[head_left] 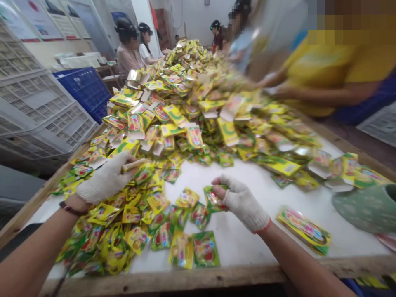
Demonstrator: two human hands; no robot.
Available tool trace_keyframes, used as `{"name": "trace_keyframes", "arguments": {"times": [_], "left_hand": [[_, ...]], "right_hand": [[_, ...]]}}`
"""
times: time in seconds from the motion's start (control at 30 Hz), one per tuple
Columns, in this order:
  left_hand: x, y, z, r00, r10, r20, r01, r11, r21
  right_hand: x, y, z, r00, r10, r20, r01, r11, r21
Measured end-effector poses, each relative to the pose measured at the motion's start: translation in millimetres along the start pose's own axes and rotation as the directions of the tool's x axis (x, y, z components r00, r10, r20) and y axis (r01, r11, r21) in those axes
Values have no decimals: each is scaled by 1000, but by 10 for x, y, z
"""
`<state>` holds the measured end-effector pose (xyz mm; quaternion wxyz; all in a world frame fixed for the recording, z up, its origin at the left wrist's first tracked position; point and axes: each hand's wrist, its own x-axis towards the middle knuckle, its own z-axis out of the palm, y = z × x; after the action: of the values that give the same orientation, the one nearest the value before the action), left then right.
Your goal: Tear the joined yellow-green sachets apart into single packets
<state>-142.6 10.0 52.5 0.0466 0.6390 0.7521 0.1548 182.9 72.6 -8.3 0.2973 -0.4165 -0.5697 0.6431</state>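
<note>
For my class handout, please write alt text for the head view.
A gloved right hand pinches a small green packet at a white table; the left hand, among loose packets, holds what looks like a carton. Beyond, co-workers flank a heap of cartons.

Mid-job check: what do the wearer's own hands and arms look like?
The left hand wears a white knit glove, with a dark beaded bracelet at the wrist. The right hand wears a similar glove, red-edged at the cuff, fingertips bare. Both forearms are sleeveless.
</note>
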Motion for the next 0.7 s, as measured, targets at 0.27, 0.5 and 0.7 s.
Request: {"name": "trace_keyframes", "arguments": {"times": [0.27, 0.5, 0.7], "left_hand": [[-240, 801, 746, 941, 250, 228, -291, 942, 168], [-288, 1141, 711, 967, 156, 201, -186, 973, 139], [-410, 1454, 879, 979, 118, 167, -126, 991, 36]], "right_hand": [[19, 39, -131, 999, 19, -33, -18, 1000, 24], [-36, 25, -46, 983, -120, -138, 119, 993, -13], [-38, 73, -52, 963, -245, -109, 206, 937, -283]]}}
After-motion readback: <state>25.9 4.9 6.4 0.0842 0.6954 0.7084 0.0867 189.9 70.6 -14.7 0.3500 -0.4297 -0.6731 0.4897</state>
